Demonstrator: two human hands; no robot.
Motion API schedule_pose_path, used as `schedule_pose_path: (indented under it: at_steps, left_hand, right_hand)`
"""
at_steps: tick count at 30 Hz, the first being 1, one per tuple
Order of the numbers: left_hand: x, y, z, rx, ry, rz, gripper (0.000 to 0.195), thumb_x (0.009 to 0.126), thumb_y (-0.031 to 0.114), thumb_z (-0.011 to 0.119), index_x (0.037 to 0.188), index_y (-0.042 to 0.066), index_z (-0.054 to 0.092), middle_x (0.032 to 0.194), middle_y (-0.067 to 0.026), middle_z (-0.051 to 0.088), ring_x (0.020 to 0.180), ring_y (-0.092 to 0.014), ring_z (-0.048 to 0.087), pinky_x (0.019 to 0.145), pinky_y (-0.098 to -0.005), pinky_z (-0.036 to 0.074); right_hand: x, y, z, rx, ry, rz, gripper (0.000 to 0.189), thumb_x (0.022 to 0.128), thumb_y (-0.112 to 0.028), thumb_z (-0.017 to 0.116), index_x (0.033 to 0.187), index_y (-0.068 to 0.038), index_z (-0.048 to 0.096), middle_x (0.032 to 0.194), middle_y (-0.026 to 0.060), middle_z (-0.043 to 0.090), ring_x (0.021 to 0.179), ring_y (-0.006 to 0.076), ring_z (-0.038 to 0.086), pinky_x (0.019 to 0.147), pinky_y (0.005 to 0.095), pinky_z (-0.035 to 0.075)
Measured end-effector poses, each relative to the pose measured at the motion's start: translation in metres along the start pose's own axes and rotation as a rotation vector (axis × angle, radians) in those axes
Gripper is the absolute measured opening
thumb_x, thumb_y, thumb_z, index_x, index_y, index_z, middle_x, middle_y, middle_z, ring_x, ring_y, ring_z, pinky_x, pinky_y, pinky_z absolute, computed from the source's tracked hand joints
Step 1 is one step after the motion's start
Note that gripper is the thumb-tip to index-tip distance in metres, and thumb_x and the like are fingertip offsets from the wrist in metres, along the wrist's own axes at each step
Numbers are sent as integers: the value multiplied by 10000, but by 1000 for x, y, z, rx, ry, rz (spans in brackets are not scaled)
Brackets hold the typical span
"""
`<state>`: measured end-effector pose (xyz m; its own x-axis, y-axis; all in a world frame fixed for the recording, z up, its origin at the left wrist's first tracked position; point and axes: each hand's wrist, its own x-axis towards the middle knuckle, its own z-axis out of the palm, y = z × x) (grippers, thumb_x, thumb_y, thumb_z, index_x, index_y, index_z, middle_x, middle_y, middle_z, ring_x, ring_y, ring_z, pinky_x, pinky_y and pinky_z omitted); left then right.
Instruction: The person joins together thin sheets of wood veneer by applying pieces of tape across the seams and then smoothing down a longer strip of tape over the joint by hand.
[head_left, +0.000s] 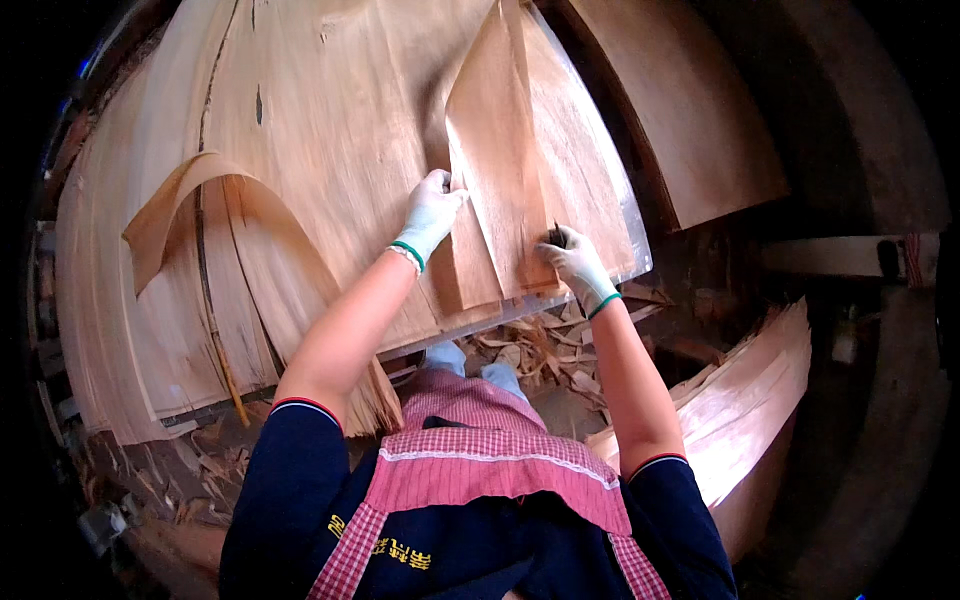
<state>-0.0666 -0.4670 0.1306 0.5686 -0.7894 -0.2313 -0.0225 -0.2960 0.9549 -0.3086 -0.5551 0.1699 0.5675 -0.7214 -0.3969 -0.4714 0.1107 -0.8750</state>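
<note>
My left hand (433, 210), in a white knit glove with a green cuff, pinches the left edge of a raised, narrow strip of wood veneer (499, 150). The strip is partly folded up and runs lengthwise over a broad veneer sheet (352, 150). Near the strip's lower right corner, my right hand (577, 262), gloved the same way, grips a small dark tool (557, 236). Most of that tool is hidden in my fingers, so its kind is unclear. Under the veneer, a metal-edged table (517, 306) shows along the front and right.
On the left, a loose veneer piece (217, 169) curls up beside a thin stick (214, 330). Another wood sheet (697, 127) lies beyond the table's right edge. Veneer scraps (555, 349) litter the floor, and stacked veneer offcuts (750, 397) are at my right.
</note>
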Motion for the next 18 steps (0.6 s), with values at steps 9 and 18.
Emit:
schedule_pose_path:
  at_steps: [9,18]
  left_hand:
    - [-40,2,12,311,200,3,224,810,105,667,971,-10,562,853,-204,659,787,-339,652,710,-396,509]
    - [-24,-4,15,397,262,137,458,808,42,659,1214,-34,459,994,-212,658,908,-296,659,798,-368,518]
  right_hand:
    - [-2,20,-4,-428,167,-13,250,796,-149,691,997,-18,622,911,223,662,872,384,636,750,421,489]
    - [3,36,0,-340,222,13,241,804,-154,711,980,-19,617,900,219,662,863,381,638,740,421,490]
